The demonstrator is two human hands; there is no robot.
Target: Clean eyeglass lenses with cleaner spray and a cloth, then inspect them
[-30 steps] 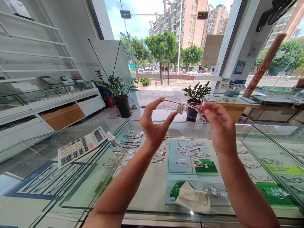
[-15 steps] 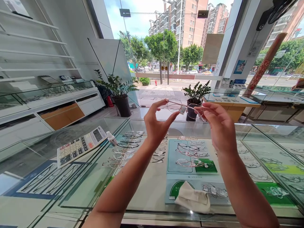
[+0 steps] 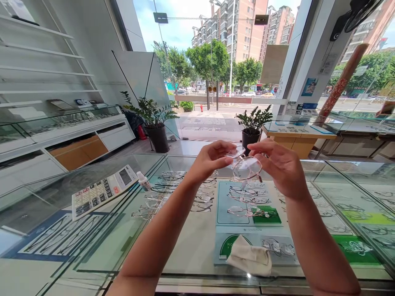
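Observation:
A pair of thin-rimmed eyeglasses (image 3: 247, 167) is held up in the air above the glass display counter (image 3: 185, 263). My left hand (image 3: 212, 158) pinches the pair from the left, near one lens, with thumb and fingers closed. From the right, my right hand (image 3: 279, 164) has its fingers closed on the frame too. The glasses are turned at an angle, one lens nearer to me than the other. Below, under the glass, several rows of eyeglasses (image 3: 243, 190) lie on pale boards. A crumpled beige cloth (image 3: 249, 257) lies at the counter's near side.
To the left on the counter are a large calculator (image 3: 103, 191) and a small white bottle (image 3: 143, 181). Potted plants (image 3: 158, 137) stand beyond the counter by the glass door. Another display case (image 3: 77, 119) runs along the left wall.
Both hands have come closer together and slightly lower. The eyeglasses have turned from facing across to an angle, and the small tag on the lens no longer shows clearly.

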